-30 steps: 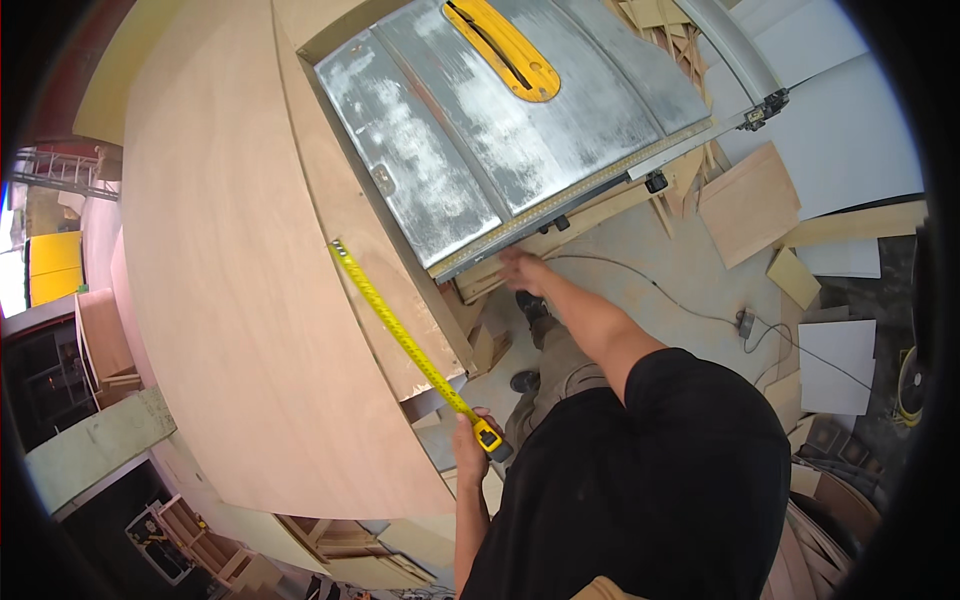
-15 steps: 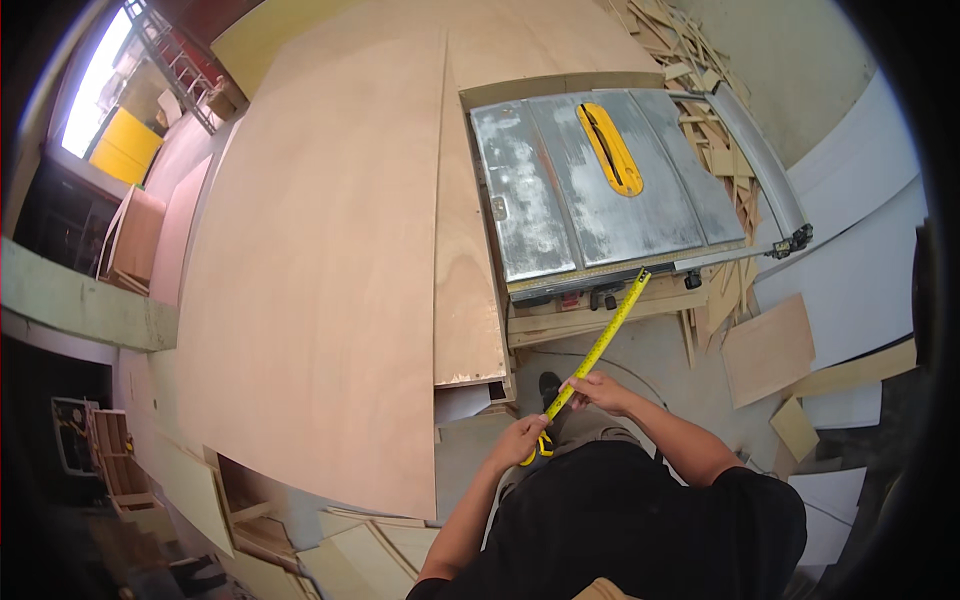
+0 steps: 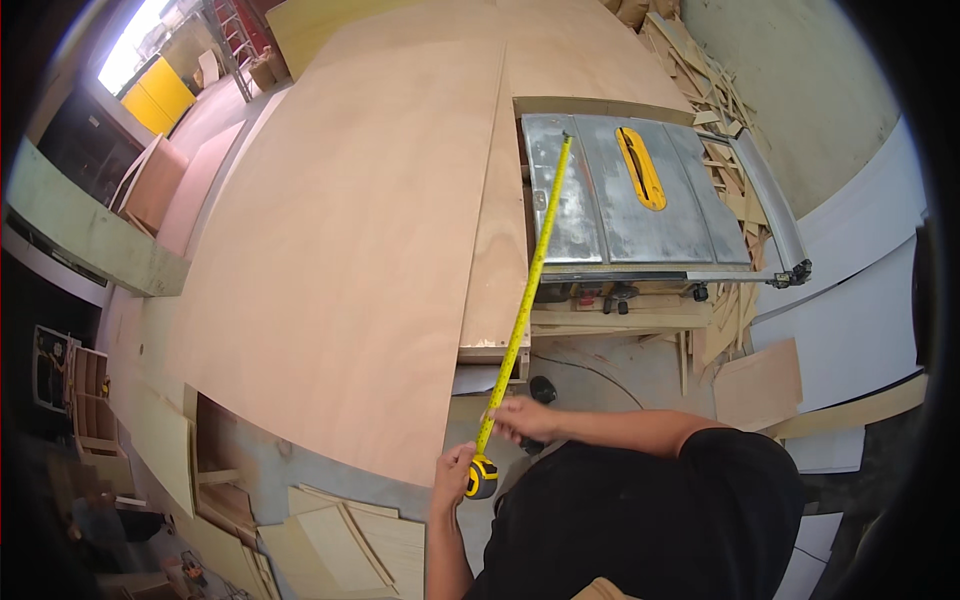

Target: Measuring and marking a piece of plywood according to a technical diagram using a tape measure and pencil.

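Note:
My left hand (image 3: 453, 474) is closed round the black and yellow case of a tape measure (image 3: 483, 480). The yellow tape blade (image 3: 528, 295) is drawn far out of it. It slants up past the plywood's right part, and its hooked end lies over the left part of a grey metal table saw top (image 3: 568, 210). A short way above the case, my right hand (image 3: 520, 419) grips the blade between its fingers, slightly blurred. Left of both hands spreads a large plywood sheet (image 3: 350, 260).
A yellow insert (image 3: 641, 170) with a dark slot sits in the saw top, and a metal rail (image 3: 765, 190) runs along its right. Wood offcuts (image 3: 690, 65) are heaped beyond. White panels (image 3: 850, 280) lean at right; cut boards (image 3: 345, 540) lie at lower left.
The blade has been drawn out much longer, its end moving from the saw's front edge onto its top. Both hands have shifted left, and my view has turned.

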`<state>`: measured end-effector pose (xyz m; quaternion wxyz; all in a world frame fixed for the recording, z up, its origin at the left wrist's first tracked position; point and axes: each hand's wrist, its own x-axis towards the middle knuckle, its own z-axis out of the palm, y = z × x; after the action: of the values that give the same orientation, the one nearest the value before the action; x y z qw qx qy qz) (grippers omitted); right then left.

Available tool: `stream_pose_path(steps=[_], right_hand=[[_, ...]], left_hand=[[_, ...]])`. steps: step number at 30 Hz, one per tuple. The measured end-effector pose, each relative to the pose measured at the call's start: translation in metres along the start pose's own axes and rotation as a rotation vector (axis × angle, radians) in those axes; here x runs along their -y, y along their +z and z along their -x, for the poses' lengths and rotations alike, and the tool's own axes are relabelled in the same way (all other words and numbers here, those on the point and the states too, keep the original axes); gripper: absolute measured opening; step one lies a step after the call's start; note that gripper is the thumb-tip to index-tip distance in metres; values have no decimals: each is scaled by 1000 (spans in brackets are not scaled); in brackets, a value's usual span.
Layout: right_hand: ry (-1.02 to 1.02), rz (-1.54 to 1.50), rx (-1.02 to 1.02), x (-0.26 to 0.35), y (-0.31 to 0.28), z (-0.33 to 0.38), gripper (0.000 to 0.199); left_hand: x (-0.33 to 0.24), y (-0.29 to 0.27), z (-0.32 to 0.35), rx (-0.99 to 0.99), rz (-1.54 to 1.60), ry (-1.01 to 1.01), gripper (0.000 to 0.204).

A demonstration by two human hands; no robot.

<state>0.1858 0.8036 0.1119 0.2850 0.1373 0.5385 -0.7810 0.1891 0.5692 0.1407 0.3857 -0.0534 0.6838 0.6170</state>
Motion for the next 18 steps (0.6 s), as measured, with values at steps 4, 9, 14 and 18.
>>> stream_pose_path(steps=[4,9,14,18], right_hand=[[87,11,-53,27,-18,-54,33],[-214,-204,-492,201,-163,-178,31],[-352,-331,-595,261,-235,-240,24],[-139,-103,-351,200,-150,-209,24]], left_hand=[[32,-15,35,-207,139,-103,29],[112,-88,151,-201,154,-338,37],[76,-75,162,-258,238,-519,32],[31,-45,52,-373,194,-382,35]])
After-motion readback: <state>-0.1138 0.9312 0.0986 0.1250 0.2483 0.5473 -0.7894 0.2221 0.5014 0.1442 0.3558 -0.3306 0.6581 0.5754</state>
